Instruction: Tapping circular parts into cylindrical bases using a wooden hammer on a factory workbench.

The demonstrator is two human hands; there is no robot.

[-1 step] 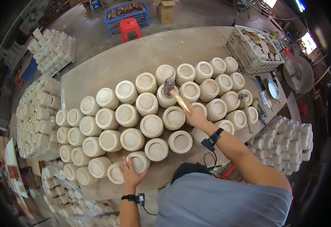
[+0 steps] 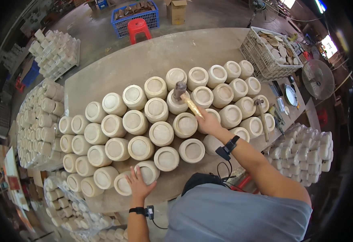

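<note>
Hammering in hand — right hand (image 2: 209,122) clamped on hammer (image 2: 186,99), head resting on a pot (image 2: 177,103) mid-table (image 2: 152,56). Left hand (image 2: 138,183), fingers spread flat, steadies a near-edge pot (image 2: 147,171). Next — a lifted, square strike, likely.

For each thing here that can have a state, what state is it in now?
right hand: gripping the hammer handle.
hammer: head resting on a pot in the middle rows.
left hand: flat against a front-row pot.
second hammer: lying unheld across pots at the right.
white crate: open, holding round discs.
</note>
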